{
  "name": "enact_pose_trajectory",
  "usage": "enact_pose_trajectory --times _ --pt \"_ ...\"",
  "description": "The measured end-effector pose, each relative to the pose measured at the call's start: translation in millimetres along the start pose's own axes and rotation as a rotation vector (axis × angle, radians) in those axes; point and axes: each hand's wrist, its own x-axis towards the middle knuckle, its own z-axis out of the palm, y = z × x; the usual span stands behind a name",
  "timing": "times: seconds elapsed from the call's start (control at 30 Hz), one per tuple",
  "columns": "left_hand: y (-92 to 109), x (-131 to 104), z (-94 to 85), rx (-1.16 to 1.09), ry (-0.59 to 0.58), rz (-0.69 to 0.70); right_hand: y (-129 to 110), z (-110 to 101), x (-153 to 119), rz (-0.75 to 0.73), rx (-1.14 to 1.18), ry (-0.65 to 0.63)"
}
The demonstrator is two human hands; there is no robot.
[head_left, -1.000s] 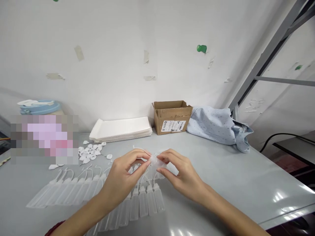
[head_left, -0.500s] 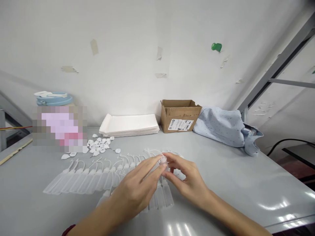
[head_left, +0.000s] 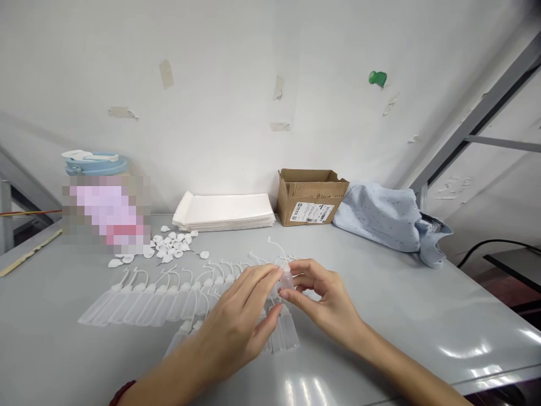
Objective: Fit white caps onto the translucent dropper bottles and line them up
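Observation:
A small translucent plastic bottle (head_left: 287, 280) stands upright in the fingers of my right hand (head_left: 327, 293), which is closed around its side. A white cap (head_left: 285, 267) with a thin curved tube sits at its top. My left hand (head_left: 240, 316) is open, its fingers stretched out with the tips at the cap and the thumb held apart lower down. Similar bottles with thin tubes (head_left: 143, 304) lie in a row to the left. More bottles (head_left: 289, 331) lie below my hands, partly covered by the left one.
White cap-like pieces (head_left: 171, 245) form a loose pile at the back left. Behind are a stack of white envelopes (head_left: 224, 211), an open cardboard box (head_left: 313, 197) and a light blue cloth (head_left: 380, 217). A blue-lidded container (head_left: 96, 164) stands far left, partly blurred.
The bottle's open neck showed before; now a white cap with a tube is on top. My left thumb has moved away from the bottle. The view has shifted slightly.

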Motion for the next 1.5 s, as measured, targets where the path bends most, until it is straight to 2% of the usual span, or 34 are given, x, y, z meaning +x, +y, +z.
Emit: enact_pose_trajectory --times 0.2,0.37,0.47,0.67,0.83,0.97,1.07,1.2,1.3,1.5 --pt "2.9 0.5 3.4 0.013 0.045 0.013 -4.6 -2.4 2.1 0.028 0.073 -0.040" --pt "3.0 -1.3 4.8 0.130 0.037 0.107 -7.6 -4.5 2.3 0.131 0.231 -0.069" --pt "2.8 -1.3 5.0 0.129 0.034 0.119 -8.3 -5.6 2.1 0.176 0.315 -0.087" --pt "5.0 4.4 4.3 0.057 0.040 -0.021 -9.1 -9.7 2.8 0.270 0.338 -0.091" --pt "9.9 15.5 5.2 0.095 -0.004 -0.042 -12.1 -16.0 5.0 0.342 0.355 -0.164" --pt "14.3 21.9 6.6 0.094 -0.017 -0.051 -13.6 -21.6 5.6 0.356 0.311 -0.200" --pt "18.6 23.4 8.8 0.116 -0.038 -0.022 -14.0 -29.2 5.8 0.313 0.221 -0.239" --pt "24.9 22.0 14.8 0.086 -0.135 -0.059 -15.7 -44.3 6.0 0.276 -0.054 -0.377" --pt "28.6 19.6 19.4 0.087 -0.211 -0.095 -16.8 -52.3 6.0 0.289 -0.168 -0.475" --pt "32.5 13.1 24.9 0.118 -0.287 -0.143 -10.2 -49.9 5.9 0.256 -0.269 -0.558"
